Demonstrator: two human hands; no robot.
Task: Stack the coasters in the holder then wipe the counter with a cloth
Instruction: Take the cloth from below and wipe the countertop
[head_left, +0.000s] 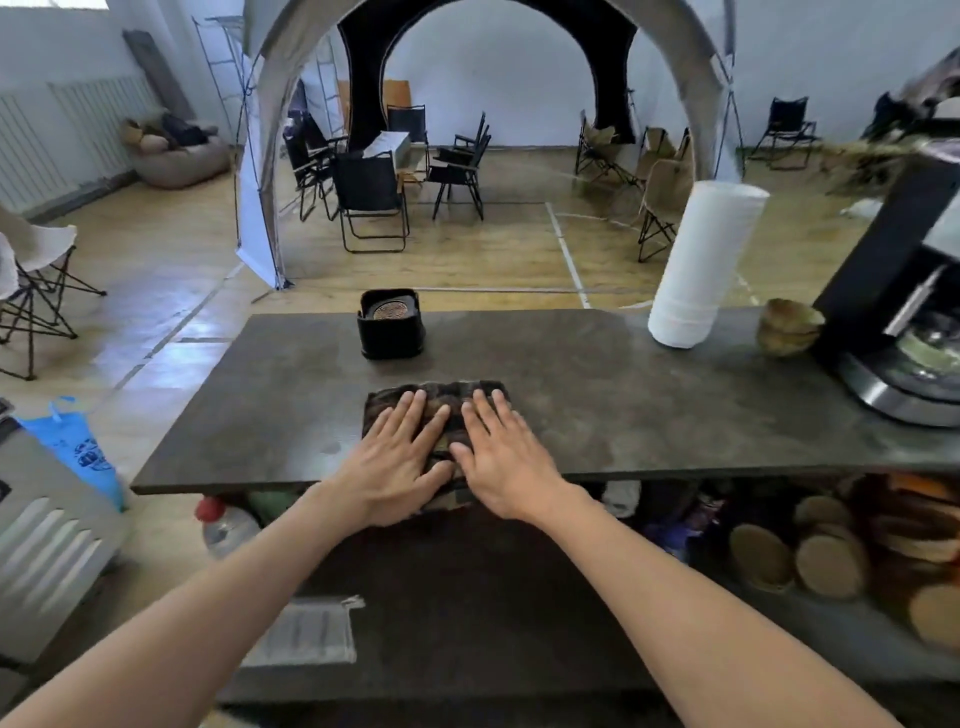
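The cloth (441, 415), dark and mottled, lies folded flat at the near edge of the counter (623, 405), its near end drooping slightly over that edge. Both hands press down on it side by side: the left hand (400, 457) and the right hand (506, 457) are spread flat, palms down, fingers extended toward the far side, thumbs nearly meeting over the cloth's middle. Neither hand grips anything.

Beyond the cloth, near the counter's far edge, stands the black holder (390, 332) with the coasters (389, 310) stacked inside it; it is apart from the cloth.

To the left of the cloth the counter is bare right out to its left end. To the right there is a wide open stretch before the white paper roll (701, 265), a small brownish stack (789, 327) just beside it and a black coffee machine (904, 312) at the far right.
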